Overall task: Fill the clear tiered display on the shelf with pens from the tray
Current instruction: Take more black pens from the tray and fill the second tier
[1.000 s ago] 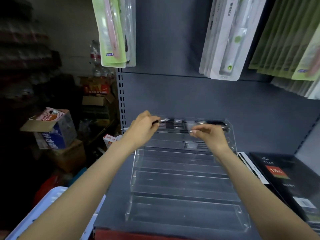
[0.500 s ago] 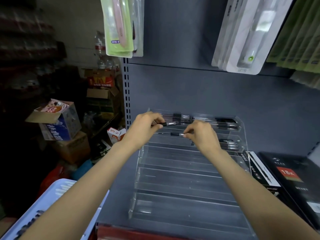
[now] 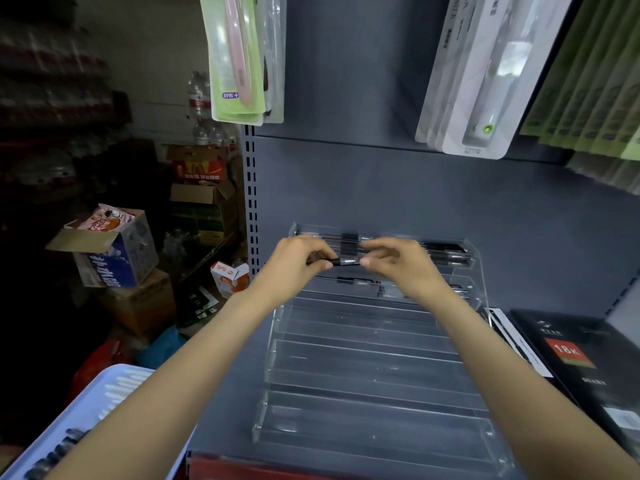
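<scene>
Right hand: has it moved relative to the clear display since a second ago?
Yes. The right hand has risen from the second tier to the top tier of the clear display, pinching one pen together with the left hand.

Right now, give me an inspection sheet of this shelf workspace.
Surface: dark grey metal shelf, partly bare.
Job's things: clear acrylic tiered display, pens in top two tiers, lower tiers empty; black-and-clear pen held over the upper tiers; pale blue plastic tray with pens, lower left.
Clutter: black boxed diary to the display's right.
Grippers: left hand and right hand pinch the pen's ends.
Cables: nothing seen.
Surroundings: hanging blister packs; cardboard boxes left.
</scene>
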The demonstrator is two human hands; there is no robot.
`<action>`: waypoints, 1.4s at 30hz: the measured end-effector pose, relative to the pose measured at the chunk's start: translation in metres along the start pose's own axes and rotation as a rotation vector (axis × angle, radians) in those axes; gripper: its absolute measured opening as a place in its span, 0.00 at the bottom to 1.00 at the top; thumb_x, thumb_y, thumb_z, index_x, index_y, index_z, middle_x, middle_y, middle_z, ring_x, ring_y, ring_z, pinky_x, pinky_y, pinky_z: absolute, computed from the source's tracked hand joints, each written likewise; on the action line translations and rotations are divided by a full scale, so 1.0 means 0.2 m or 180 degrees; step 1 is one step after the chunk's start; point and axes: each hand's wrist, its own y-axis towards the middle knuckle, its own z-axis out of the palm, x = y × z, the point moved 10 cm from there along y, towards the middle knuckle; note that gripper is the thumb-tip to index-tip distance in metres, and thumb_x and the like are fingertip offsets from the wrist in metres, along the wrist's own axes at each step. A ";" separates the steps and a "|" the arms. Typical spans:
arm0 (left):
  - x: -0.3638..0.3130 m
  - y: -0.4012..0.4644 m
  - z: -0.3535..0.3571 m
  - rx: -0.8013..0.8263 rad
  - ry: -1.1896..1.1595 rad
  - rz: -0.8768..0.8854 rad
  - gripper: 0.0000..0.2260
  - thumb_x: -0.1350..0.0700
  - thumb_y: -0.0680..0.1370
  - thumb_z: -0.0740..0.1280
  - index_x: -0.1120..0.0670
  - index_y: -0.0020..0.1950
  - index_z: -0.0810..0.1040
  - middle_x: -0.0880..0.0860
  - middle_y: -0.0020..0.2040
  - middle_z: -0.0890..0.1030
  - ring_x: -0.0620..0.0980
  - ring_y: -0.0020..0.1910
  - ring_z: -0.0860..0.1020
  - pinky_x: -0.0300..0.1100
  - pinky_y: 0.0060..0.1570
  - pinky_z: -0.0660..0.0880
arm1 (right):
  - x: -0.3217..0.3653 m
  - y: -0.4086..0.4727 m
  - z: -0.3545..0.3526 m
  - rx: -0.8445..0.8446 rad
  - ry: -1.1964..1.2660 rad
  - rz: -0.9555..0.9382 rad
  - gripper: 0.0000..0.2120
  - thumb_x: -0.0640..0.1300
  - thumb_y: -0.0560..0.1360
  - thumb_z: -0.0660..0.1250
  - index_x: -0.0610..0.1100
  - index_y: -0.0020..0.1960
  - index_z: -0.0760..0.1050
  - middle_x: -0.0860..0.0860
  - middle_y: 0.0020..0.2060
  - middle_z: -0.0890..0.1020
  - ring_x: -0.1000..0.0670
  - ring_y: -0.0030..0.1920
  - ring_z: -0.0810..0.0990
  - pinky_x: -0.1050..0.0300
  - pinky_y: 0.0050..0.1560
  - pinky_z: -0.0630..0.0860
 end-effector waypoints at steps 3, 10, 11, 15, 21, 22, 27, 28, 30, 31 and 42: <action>-0.05 0.02 0.04 0.0072 -0.0118 0.0059 0.07 0.58 0.75 0.69 0.54 0.52 0.82 0.50 0.48 0.81 0.43 0.45 0.78 0.33 0.51 0.73 | 0.04 -0.02 0.00 -0.0008 0.0320 -0.0160 0.05 0.37 0.72 0.70 0.45 0.46 0.81 0.53 0.36 0.82 0.60 0.35 0.81 0.67 0.42 0.78; 0.19 -0.05 -0.11 -0.0567 0.0297 -0.0723 0.23 0.56 0.76 0.68 0.55 0.70 0.68 0.55 0.65 0.70 0.52 0.66 0.68 0.38 0.64 0.63 | -0.10 -0.06 -0.14 -0.0625 -0.0120 0.0123 0.03 0.39 0.72 0.71 0.44 0.45 0.83 0.53 0.38 0.83 0.57 0.40 0.81 0.70 0.47 0.75; 0.24 -0.06 -0.11 -0.0495 0.0295 -0.0932 0.26 0.56 0.76 0.68 0.57 0.72 0.65 0.57 0.67 0.69 0.54 0.68 0.67 0.41 0.66 0.63 | -0.11 -0.06 -0.13 -0.0606 -0.0163 0.0159 0.03 0.39 0.72 0.71 0.43 0.45 0.83 0.52 0.39 0.83 0.57 0.40 0.81 0.72 0.45 0.74; 0.34 -0.11 -0.08 -0.0302 0.0024 -0.1228 0.22 0.58 0.75 0.69 0.59 0.68 0.71 0.57 0.63 0.77 0.52 0.62 0.75 0.43 0.63 0.69 | -0.10 -0.04 -0.06 -0.0442 -0.0434 0.0184 0.04 0.38 0.71 0.71 0.40 0.45 0.83 0.50 0.38 0.82 0.54 0.41 0.80 0.66 0.48 0.73; 0.38 -0.16 -0.10 -0.0505 -0.0419 -0.1371 0.17 0.58 0.73 0.71 0.60 0.61 0.77 0.57 0.58 0.81 0.50 0.57 0.79 0.42 0.61 0.72 | -0.11 0.04 0.04 -0.0082 -0.0937 0.0263 0.02 0.39 0.69 0.74 0.42 0.41 0.83 0.50 0.37 0.82 0.55 0.40 0.78 0.69 0.43 0.71; 0.39 -0.16 -0.10 -0.0543 -0.0439 -0.1373 0.17 0.57 0.73 0.71 0.60 0.61 0.78 0.57 0.57 0.81 0.50 0.57 0.79 0.41 0.60 0.72 | -0.12 0.05 0.04 -0.0036 -0.0988 0.0290 0.02 0.39 0.68 0.75 0.42 0.41 0.83 0.50 0.37 0.82 0.56 0.39 0.78 0.71 0.40 0.70; 0.43 -0.19 -0.09 -0.0662 -0.0465 -0.1417 0.16 0.56 0.73 0.71 0.58 0.60 0.79 0.56 0.56 0.82 0.50 0.56 0.79 0.42 0.60 0.73 | -0.13 0.06 0.08 0.0132 -0.1210 0.0406 0.02 0.39 0.68 0.75 0.44 0.39 0.83 0.52 0.34 0.80 0.57 0.37 0.77 0.67 0.40 0.72; 0.43 -0.19 -0.09 -0.0669 -0.0475 -0.1429 0.16 0.55 0.73 0.71 0.58 0.60 0.79 0.55 0.56 0.82 0.50 0.56 0.79 0.44 0.60 0.74 | -0.14 0.06 0.09 0.0151 -0.1259 0.0412 0.03 0.40 0.67 0.75 0.44 0.38 0.82 0.52 0.34 0.80 0.56 0.38 0.78 0.64 0.42 0.73; 0.43 -0.19 -0.09 -0.0680 -0.0484 -0.1448 0.16 0.55 0.73 0.71 0.57 0.59 0.79 0.55 0.55 0.82 0.50 0.55 0.80 0.45 0.60 0.75 | -0.13 0.07 0.09 0.0195 -0.1322 0.0404 0.02 0.40 0.68 0.75 0.44 0.39 0.82 0.52 0.34 0.80 0.54 0.39 0.78 0.62 0.44 0.73; 0.43 -0.19 -0.09 -0.0679 -0.0471 -0.1452 0.16 0.54 0.73 0.71 0.57 0.59 0.79 0.55 0.54 0.82 0.50 0.54 0.80 0.46 0.59 0.75 | -0.12 0.07 0.10 0.0216 -0.1343 0.0396 0.02 0.39 0.68 0.75 0.44 0.40 0.83 0.51 0.35 0.80 0.54 0.39 0.78 0.62 0.44 0.73; 0.28 -0.40 -0.23 -0.0681 -0.0727 -0.1138 0.09 0.57 0.76 0.68 0.53 0.56 0.80 0.48 0.48 0.82 0.40 0.46 0.79 0.33 0.48 0.76 | 0.21 -0.09 0.24 0.0114 -0.0415 -0.0384 0.03 0.41 0.72 0.70 0.45 0.46 0.82 0.53 0.39 0.82 0.54 0.42 0.80 0.62 0.49 0.75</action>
